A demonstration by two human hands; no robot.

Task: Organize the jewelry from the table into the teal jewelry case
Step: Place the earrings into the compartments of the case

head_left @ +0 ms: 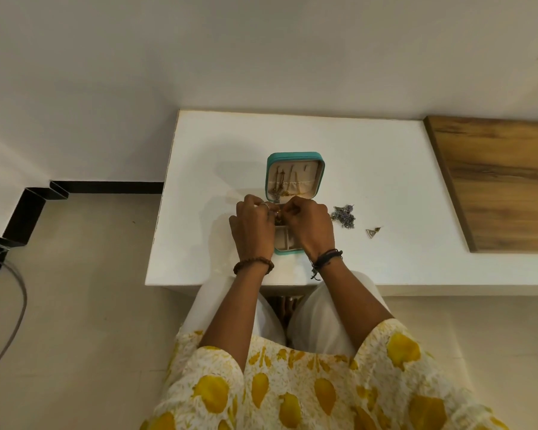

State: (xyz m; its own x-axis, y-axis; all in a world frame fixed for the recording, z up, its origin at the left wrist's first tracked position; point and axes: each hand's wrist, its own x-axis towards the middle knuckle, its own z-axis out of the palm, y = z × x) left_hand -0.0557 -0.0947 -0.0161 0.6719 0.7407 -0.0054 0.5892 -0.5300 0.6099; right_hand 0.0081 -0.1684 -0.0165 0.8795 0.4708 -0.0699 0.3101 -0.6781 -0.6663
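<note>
Head view looks down on a white table point(385, 169) with an open teal jewelry case point(295, 156) in the middle. Several chains hang in its raised lid. Both hands meet over the case: the left hand point(253, 226) and the right hand point(309, 223) have curled fingers that pinch a small gold piece point(278, 214) between them. On the table to the right lie a silver jewelry cluster point(343, 215) and, further right, a small earring point(372, 232).
</note>
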